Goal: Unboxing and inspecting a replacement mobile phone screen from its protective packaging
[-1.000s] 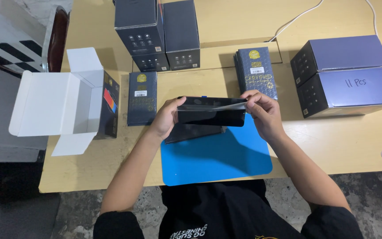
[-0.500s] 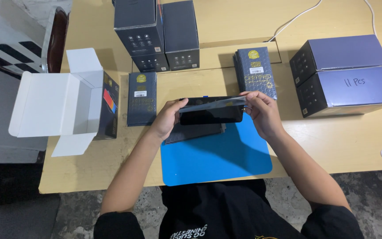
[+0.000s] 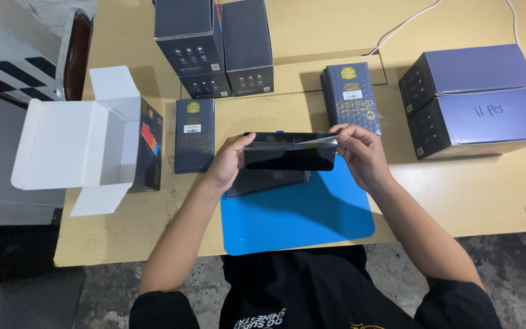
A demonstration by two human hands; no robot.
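Wooden table (image 3: 458, 195) carries our blue mat (image 3: 299, 213); above it we hold the dark phone (image 3: 288, 155), left hand (image 3: 226, 163) gripping its end, right hand (image 3: 360, 152) pinching a clear film (image 3: 293, 141) along its far edge, peeling; a steady, even pull seems needed.

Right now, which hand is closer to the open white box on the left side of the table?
Left. The left hand grips the dark phone at the end facing the open white box; the right hand holds the far end.

left hand (image 3: 226, 163), right hand (image 3: 360, 155) gripping phone (image 3: 288, 152) (film lifting)
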